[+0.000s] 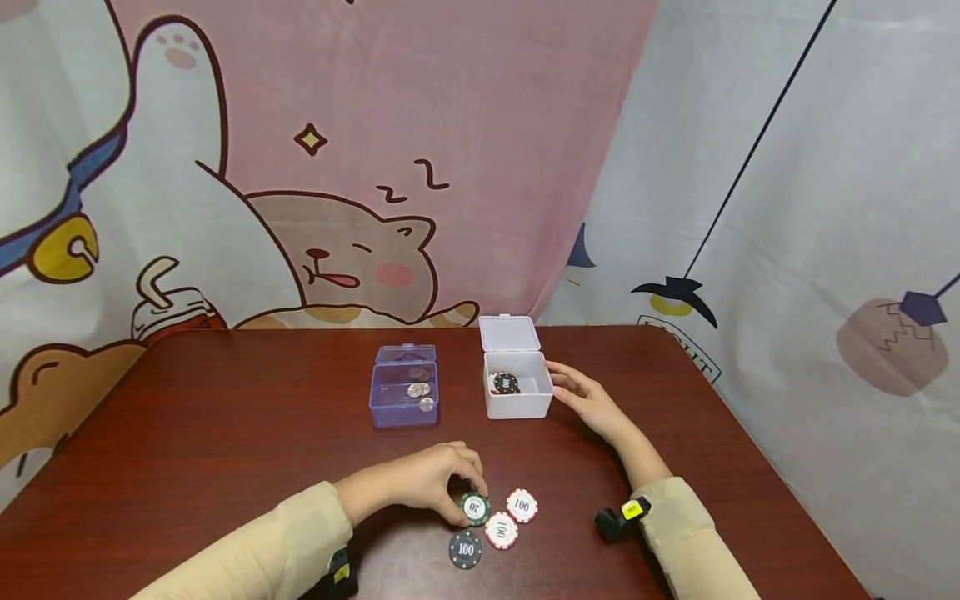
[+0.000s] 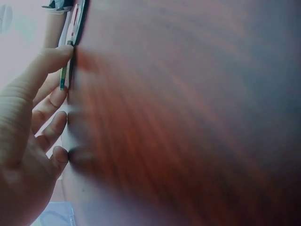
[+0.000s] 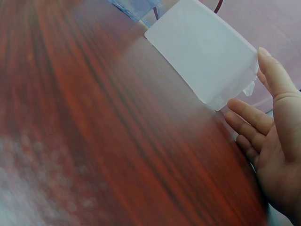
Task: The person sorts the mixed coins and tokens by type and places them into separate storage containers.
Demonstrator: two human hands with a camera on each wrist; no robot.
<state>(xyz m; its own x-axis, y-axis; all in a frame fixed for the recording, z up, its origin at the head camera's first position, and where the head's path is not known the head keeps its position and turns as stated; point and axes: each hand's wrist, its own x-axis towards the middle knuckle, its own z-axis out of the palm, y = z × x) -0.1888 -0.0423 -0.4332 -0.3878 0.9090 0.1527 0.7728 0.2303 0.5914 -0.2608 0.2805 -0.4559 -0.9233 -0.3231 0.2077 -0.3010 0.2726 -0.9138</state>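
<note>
Between its thumb and fingers, my left hand pinches a green poker chip marked 20, low over the table. The left wrist view shows that chip edge-on between the thumb and a finger. Beside it lie two red-and-white chips marked 100, one farther and one nearer, and a black chip. With fingers extended, my right hand is at the right side of the white box; its thumb meets a corner in the right wrist view. Inside the open box is a black chip among others.
Left of the white box stands an open purple-blue clear box with several silver coins in it. Both sit on the dark red wooden table. A cartoon-printed curtain hangs behind the table's far edge.
</note>
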